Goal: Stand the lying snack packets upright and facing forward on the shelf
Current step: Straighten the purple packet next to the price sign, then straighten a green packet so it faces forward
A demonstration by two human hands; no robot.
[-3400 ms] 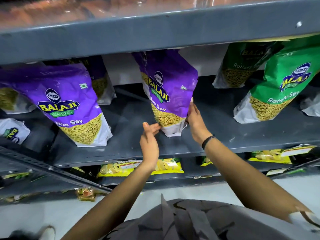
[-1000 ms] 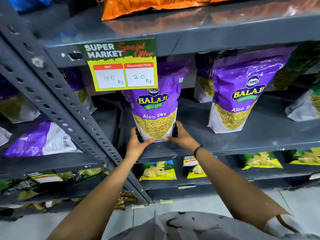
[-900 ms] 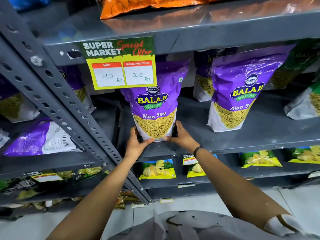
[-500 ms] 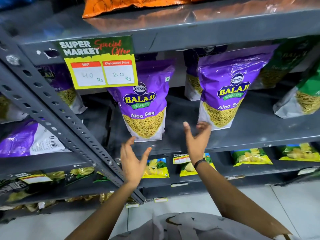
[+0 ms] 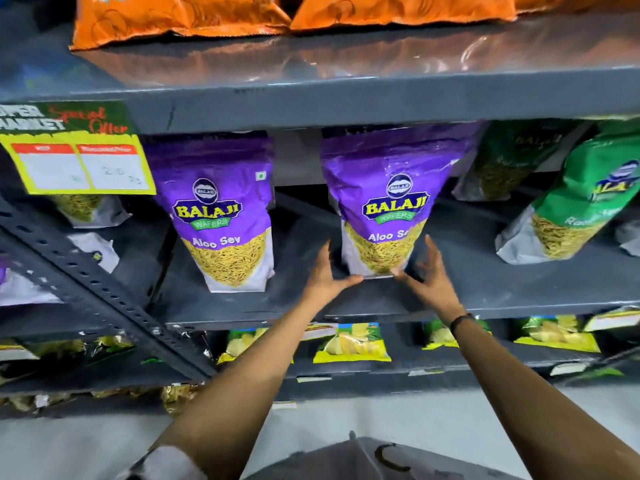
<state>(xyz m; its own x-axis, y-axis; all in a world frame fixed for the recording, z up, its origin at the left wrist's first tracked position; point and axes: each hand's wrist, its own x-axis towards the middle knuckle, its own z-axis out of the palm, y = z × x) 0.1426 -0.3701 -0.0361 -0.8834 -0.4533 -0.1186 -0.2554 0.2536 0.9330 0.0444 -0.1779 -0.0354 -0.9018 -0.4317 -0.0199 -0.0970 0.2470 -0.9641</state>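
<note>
Two purple Aloo Sev packets stand upright and face forward on the grey middle shelf point(image 5: 485, 292). The left packet point(image 5: 221, 216) stands alone, untouched. My hands cup the base of the right packet point(image 5: 391, 188). My left hand point(image 5: 329, 271) presses its lower left corner, thumb under the front edge. On the lower right corner is my right hand point(image 5: 427, 271), slightly blurred. To the right a green packet point(image 5: 581, 209) leans tilted, with another green one point(image 5: 509, 161) behind it.
A yellow price tag point(image 5: 79, 164) hangs from the upper shelf edge at left. Orange packets point(image 5: 180, 19) lie on the top shelf. A diagonal steel brace point(image 5: 104, 296) crosses the left side. Yellow-green packets point(image 5: 351, 344) lie on the lower shelf.
Both hands let go of the left purple packet, drew back open, then shifted right and closed around the base of the right purple packet. The view shifted right too.
</note>
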